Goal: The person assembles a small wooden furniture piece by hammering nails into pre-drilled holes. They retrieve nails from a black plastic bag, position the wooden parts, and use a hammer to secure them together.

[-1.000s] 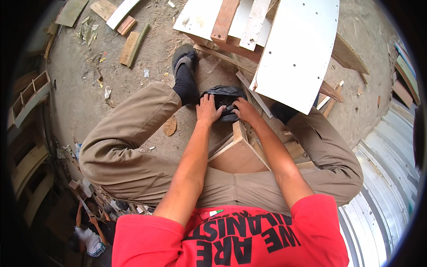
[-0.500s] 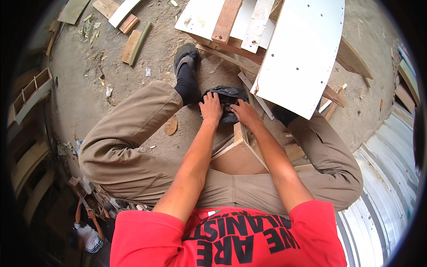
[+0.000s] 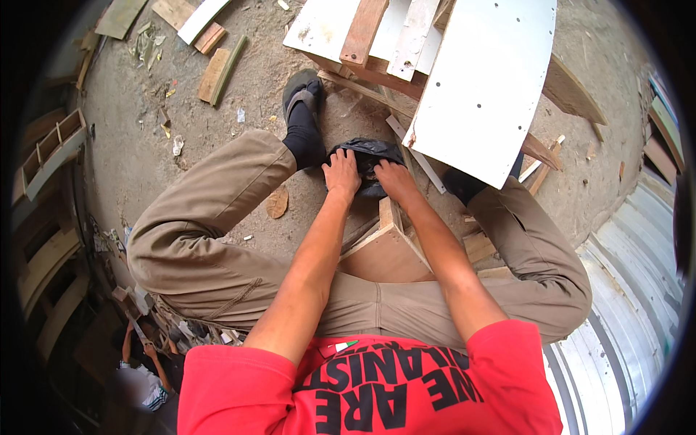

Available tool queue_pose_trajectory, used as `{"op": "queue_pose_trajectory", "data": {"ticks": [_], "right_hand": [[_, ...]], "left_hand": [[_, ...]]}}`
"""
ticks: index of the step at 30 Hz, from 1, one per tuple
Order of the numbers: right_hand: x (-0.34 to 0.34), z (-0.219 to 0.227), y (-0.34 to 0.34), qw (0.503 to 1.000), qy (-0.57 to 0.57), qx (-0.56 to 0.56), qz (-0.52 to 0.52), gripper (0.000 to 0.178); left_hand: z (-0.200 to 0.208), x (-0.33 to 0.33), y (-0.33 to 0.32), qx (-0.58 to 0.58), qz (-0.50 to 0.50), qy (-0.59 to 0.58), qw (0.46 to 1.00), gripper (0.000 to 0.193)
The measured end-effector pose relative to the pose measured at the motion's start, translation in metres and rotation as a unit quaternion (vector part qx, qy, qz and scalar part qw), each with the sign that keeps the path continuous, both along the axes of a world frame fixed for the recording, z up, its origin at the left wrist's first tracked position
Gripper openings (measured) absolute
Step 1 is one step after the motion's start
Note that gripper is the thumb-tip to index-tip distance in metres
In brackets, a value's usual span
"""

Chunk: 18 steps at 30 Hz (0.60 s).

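Note:
A black plastic bag (image 3: 375, 150) sits on the ground between my feet, its mouth open toward me. My left hand (image 3: 342, 174) grips the left side of its rim, fingers bent over the edge. On the right side my right hand (image 3: 394, 180) is closed on the bag, its fingertips dipping into the mouth. Small dark contents show inside, too shadowed to name. Just nearer than the bag, a wooden frame with a plywood panel (image 3: 388, 255) lies between my legs, under my forearms.
A nailed wooden piece with a white board (image 3: 484, 87) stands at the far right, close to my right hand. Wood offcuts (image 3: 214, 75) lie on the dirt ground at far left. Corrugated metal sheets (image 3: 616, 312) are at right. Another person (image 3: 148, 380) works at lower left.
Both hands remain on the bag with only slight finger shifts. The white board and the wooden frame appear slightly farther left in the view.

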State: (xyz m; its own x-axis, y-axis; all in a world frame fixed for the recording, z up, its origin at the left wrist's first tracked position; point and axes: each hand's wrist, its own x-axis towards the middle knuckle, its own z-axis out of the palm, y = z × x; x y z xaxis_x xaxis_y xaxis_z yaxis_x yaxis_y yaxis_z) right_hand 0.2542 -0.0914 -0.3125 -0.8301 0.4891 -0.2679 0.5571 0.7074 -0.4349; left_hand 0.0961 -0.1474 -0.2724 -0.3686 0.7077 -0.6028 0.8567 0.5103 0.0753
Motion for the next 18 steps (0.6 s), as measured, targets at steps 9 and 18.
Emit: {"op": "queue_pose_trajectory", "data": {"ticks": [9, 18], "right_hand": [[-0.004, 0.002, 0.002, 0.994, -0.01, 0.052, 0.098, 0.015], [-0.004, 0.023, 0.01, 0.994, 0.093, 0.031, 0.039, 0.012]], "left_hand": [[0.023, -0.022, 0.01, -0.022, 0.154, -0.146, 0.977, 0.059], [0.033, -0.035, 0.007, 0.157, 0.171, -0.156, 0.96, 0.029]]}}
